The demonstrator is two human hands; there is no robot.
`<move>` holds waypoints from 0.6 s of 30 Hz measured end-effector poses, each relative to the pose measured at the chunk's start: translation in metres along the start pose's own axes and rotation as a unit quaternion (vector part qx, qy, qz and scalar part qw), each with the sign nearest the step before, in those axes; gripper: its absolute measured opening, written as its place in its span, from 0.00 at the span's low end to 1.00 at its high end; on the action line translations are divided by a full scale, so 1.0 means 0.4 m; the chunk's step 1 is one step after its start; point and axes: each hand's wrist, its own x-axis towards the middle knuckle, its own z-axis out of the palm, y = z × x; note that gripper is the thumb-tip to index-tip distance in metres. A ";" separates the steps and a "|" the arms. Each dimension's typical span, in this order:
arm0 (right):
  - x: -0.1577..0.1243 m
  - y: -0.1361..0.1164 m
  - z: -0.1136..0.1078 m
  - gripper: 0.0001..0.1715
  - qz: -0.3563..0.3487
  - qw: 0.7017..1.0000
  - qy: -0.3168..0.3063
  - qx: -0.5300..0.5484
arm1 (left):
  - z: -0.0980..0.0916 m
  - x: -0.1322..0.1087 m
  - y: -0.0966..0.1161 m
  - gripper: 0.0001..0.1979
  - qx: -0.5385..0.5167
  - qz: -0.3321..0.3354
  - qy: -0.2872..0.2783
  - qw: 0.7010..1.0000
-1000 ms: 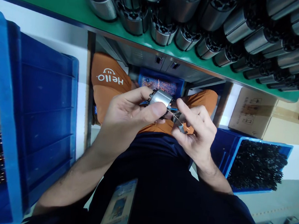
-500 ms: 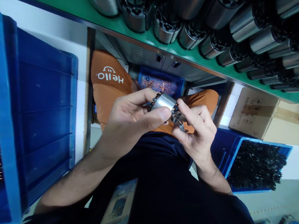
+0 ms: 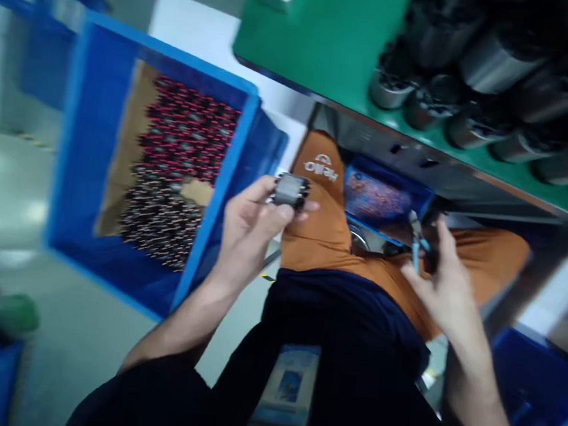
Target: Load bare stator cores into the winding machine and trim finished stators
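- Head view: your left hand (image 3: 246,231) pinches the black-ended silver metal cylinder (image 3: 290,190); hold it steady.
- Right hand (image 3: 445,282) grasps blue-handled metal pliers (image 3: 417,231); point them clear.

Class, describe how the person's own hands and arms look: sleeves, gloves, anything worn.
The left hand and right hand show no gloves or watch. The left forearm is bare below a plain, very dark sleeve; the right forearm is bare too, its sleeve not clearly shown.
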 end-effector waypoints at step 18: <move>0.071 -0.055 0.013 0.62 0.087 0.980 -0.122 -0.133 | -0.576 0.040 -0.052 0.15 0.698 -0.076 0.163 0.693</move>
